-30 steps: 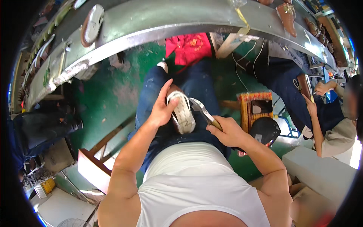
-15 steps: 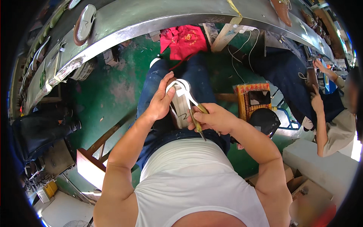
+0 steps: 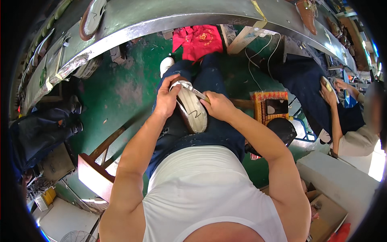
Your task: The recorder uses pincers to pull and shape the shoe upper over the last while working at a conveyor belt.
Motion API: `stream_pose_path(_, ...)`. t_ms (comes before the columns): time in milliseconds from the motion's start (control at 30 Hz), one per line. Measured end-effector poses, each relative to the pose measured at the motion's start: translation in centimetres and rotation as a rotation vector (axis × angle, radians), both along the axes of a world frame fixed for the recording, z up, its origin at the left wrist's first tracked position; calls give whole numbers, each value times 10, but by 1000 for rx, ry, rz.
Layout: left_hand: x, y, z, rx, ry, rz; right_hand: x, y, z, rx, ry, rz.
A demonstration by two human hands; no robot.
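Note:
On my lap lies a shoe (image 3: pixel 194 111), its pale sole turned up and brown upper showing along the left edge. My left hand (image 3: pixel 166 97) grips its far end from the left, with the thumb over the sole. A narrow white strip (image 3: pixel 176 84) curves round that end by the left fingertips. My right hand (image 3: pixel 219 106) closes on a hand tool (image 3: pixel 199 94) with a yellowish handle and pale metal front part, which reaches across the sole to the strip. The fingers cover most of the handle, and I cannot make out the tool's exact kind.
Ahead runs a metal-edged bench (image 3: pixel 161 22) bearing another pale-soled shoe (image 3: pixel 92 20) and a brown shoe (image 3: pixel 307 16). A red cloth (image 3: pixel 197 42) lies on the green floor. On my right are a bamboo-like seat (image 3: pixel 260 115) holding a phone (image 3: pixel 277 107), a black cap (image 3: pixel 282 130), and a seated co-worker (image 3: pixel 356 137).
My right hand has moved up and forward along the shoe. The tool's handles no longer stick out toward me, the strip's large loop has gone, and more of the sole shows.

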State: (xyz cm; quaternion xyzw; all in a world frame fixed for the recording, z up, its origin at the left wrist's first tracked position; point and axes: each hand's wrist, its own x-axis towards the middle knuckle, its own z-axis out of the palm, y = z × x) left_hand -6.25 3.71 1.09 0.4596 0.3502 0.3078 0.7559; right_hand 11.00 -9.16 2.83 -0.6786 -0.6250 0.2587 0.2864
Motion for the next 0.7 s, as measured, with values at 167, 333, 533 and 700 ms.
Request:
stream_pose_path(167,3,1,6,-34,122,-59,22,-20,43,-390,220,47)
stream_pose_path(333,2,4,33,35,184,-160,13,-92,56,77,-46,124)
stream_pose_path(533,-2,-30,71,1187,20,-160,14,-66,42,-793,1855,-227)
stream_pose_path(700,-9,-50,44,1318,120,-469,-11,-40,17,-709,2144,-208)
